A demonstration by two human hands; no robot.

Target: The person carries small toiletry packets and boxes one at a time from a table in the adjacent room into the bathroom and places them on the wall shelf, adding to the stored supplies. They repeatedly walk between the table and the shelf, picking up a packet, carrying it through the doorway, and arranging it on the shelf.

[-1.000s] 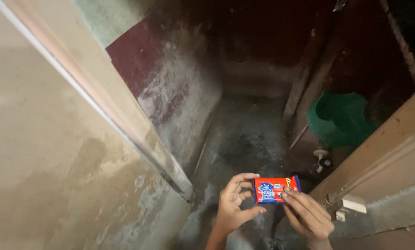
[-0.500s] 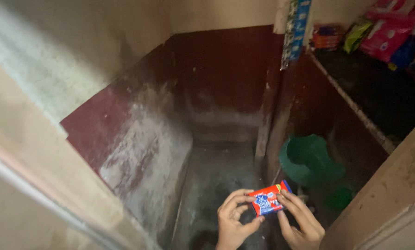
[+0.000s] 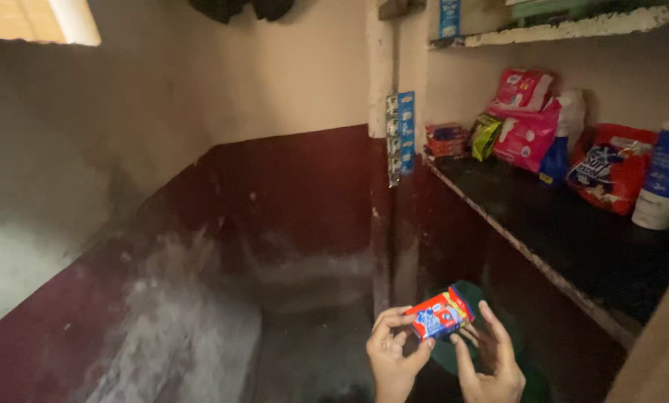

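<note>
Red and blue wrapping covers the small rectangular packet (image 3: 440,314), a flat bar-shaped pack with a pale printed patch on its face and a blue band at its right end, tilted so that end sits higher. It is low in the middle of the view, held up in the air between both hands above a dim floor. The left hand (image 3: 392,353) has its grip closed on the packet's left end, thumb on top and fingers curled beneath. The right hand (image 3: 488,357) is spread, its fingers loose and open just beside the packet's right end; whether they touch it cannot be told. Below the hands sits a green bucket (image 3: 454,351), mostly hidden by them. To the right runs a dark shelf (image 3: 573,239) carrying pink bags (image 3: 525,119), a red and white bag (image 3: 612,170), a blue bottle (image 3: 555,160) and a white and blue container (image 3: 664,177). A strip of blue sachets (image 3: 400,138) hangs on the wall corner, above the maroon lower wall (image 3: 290,194).
</note>
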